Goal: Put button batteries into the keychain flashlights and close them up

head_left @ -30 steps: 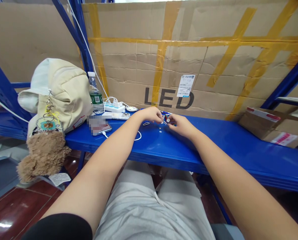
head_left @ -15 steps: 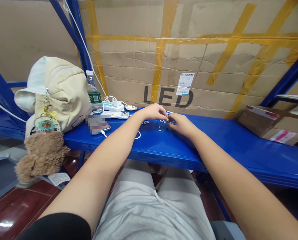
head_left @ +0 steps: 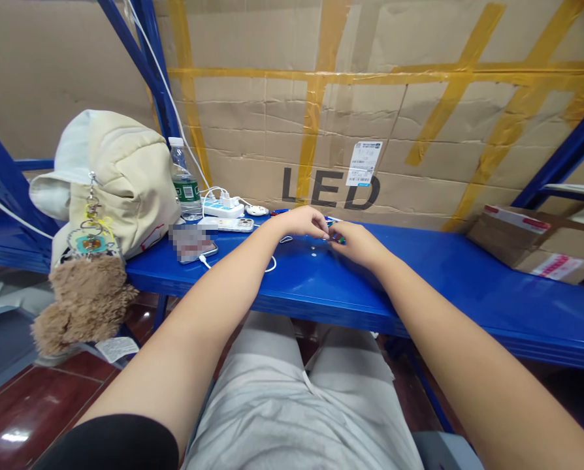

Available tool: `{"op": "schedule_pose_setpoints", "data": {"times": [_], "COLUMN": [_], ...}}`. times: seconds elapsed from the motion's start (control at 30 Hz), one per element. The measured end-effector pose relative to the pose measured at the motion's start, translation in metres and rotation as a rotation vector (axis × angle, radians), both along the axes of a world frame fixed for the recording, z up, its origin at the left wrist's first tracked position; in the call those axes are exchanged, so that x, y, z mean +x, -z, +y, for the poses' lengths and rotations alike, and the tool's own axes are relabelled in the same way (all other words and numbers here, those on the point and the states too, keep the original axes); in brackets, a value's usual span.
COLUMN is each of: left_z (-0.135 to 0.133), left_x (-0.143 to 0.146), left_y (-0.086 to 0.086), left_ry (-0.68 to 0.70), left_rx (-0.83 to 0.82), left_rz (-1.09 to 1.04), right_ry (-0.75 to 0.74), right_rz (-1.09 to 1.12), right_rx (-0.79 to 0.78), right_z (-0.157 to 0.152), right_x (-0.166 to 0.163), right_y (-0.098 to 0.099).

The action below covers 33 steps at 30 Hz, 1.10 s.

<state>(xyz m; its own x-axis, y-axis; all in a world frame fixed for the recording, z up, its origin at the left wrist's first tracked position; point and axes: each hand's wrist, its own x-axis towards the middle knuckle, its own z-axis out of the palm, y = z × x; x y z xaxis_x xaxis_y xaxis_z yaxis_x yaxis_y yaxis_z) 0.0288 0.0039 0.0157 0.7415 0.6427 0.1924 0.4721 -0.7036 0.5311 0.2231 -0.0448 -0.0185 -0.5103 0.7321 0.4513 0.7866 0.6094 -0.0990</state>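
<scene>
Over the blue bench (head_left: 449, 274), my left hand (head_left: 306, 220) is bent at the wrist, thumb and fingertips pinched together. What sits in that pinch is too small to make out. Just to its right, my right hand (head_left: 358, 241) has its fingers closed on a small dark and green piece (head_left: 341, 241). The fingertips of both hands nearly meet there, and the fingers hide most of the piece. A small silver loop-shaped clip (head_left: 285, 239) lies under my left wrist. In front of the hands lie tiny pale discs (head_left: 313, 254).
Left on the bench are a cream bag (head_left: 125, 176) with a furry brown charm (head_left: 83, 307), a water bottle (head_left: 187, 186), a power strip (head_left: 222, 207) and a phone (head_left: 233, 224) among cables. A small carton (head_left: 537, 241) stands right. A large taped carton (head_left: 253, 130) rises behind.
My hands have stayed in nearly the same place, with the fingertips shifting slightly. A green part now shows at my right fingertips, and the silver bits between the hands are less visible.
</scene>
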Motion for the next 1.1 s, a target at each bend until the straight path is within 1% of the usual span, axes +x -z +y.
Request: {"op": "schedule_pose_setpoints", "data": {"times": [0.1, 0.17, 0.23, 0.33, 0.43, 0.5, 0.63, 0.83, 1.0, 1.1], "left_z": [0.001, 0.001, 0.001, 0.003, 0.007, 0.010, 0.012, 0.008, 0.009, 0.012], "left_x": [-0.001, -0.004, -0.008, -0.009, -0.007, -0.004, -0.002, 0.004, 0.009, 0.011], "left_y": [-0.001, -0.003, -0.003, 0.001, 0.008, 0.011, 0.013, 0.014, 0.019, 0.021], "left_ry": [-0.029, -0.075, -0.110, -0.083, -0.029, -0.032, -0.083, -0.137, -0.127, -0.170], "left_rx": [0.017, 0.021, 0.032, 0.053, 0.046, 0.052, 0.091, 0.173, 0.164, 0.149], "left_rz": [0.020, 0.052, 0.131, 0.304, 0.376, 0.379, 0.371, 0.378, 0.344, 0.348], "right_ry": [0.000, 0.029, 0.074, 0.139, 0.144, 0.126, 0.092, 0.090, 0.089, 0.094], "right_rz": [0.027, 0.065, 0.099, 0.117, 0.122, 0.133, 0.137, 0.143, 0.146, 0.153], "right_rx": [-0.001, -0.004, -0.008, -0.020, -0.072, -0.111, -0.157, -0.165, -0.174, -0.180], "right_z": [-0.001, -0.001, 0.000, 0.003, 0.005, 0.006, 0.005, 0.004, 0.004, 0.005], "right_x": [0.000, 0.000, 0.002, 0.008, 0.013, 0.013, 0.010, 0.010, 0.010, 0.009], "right_y": [-0.001, -0.001, -0.002, -0.002, -0.001, 0.001, 0.003, 0.002, 0.002, 0.003]}}
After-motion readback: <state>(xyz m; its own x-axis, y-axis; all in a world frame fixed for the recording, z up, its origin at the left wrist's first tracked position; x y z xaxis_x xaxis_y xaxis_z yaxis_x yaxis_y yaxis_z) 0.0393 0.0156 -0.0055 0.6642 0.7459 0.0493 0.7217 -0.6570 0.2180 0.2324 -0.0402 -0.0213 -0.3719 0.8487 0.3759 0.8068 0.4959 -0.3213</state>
